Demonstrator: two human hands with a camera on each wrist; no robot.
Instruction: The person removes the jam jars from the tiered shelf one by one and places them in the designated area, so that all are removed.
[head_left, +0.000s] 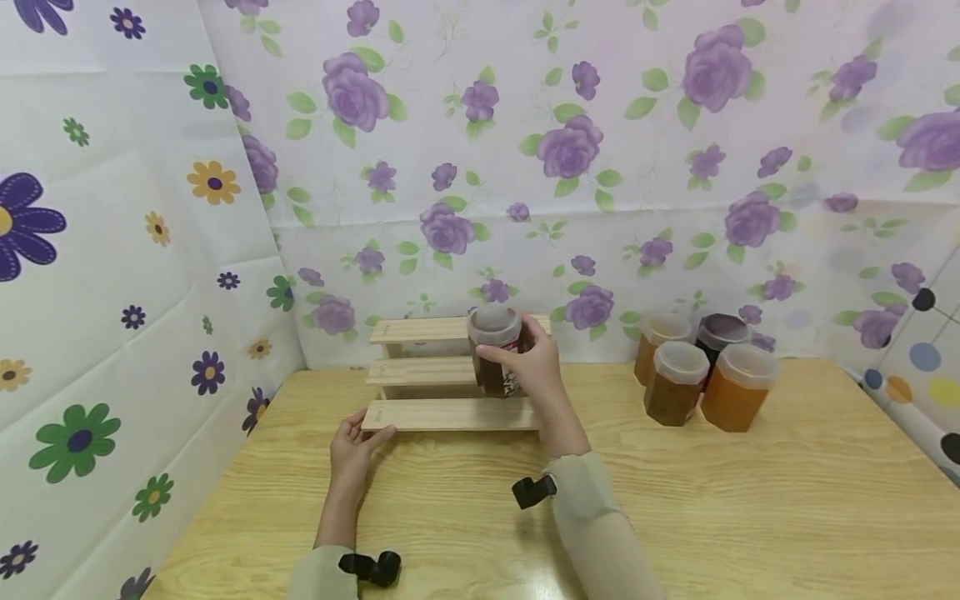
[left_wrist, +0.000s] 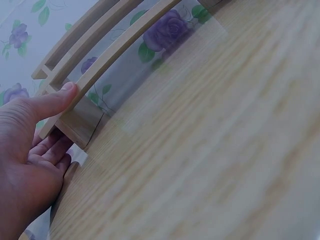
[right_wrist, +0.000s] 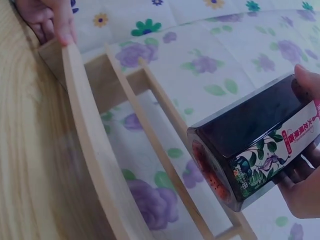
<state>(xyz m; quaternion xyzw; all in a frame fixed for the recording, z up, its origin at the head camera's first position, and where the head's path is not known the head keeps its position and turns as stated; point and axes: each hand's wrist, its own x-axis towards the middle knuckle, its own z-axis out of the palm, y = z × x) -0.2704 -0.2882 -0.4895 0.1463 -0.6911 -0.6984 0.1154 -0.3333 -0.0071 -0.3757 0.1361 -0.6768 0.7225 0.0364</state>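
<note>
In the head view a three-step wooden rack [head_left: 450,414] stands against the back cloth. My left hand [head_left: 352,450] grips the left end of its lowest board, thumb on top and fingers beneath, as the left wrist view shows with the hand [left_wrist: 30,150] at the rack's end [left_wrist: 82,120]. My right hand [head_left: 536,362] holds a jar [head_left: 491,367] with dark contents and a whitish lid, over the upper steps. In the right wrist view the jar [right_wrist: 255,135] bears a printed label with plants and red lettering, and its base appears apart from the boards.
Several lidded jars cluster at the right rear: an amber one [head_left: 738,392], a brown one [head_left: 673,392], a dark one [head_left: 722,329] and another amber one [head_left: 660,329]. Floral cloth [head_left: 480,183] hangs behind the wooden table [head_left: 750,517].
</note>
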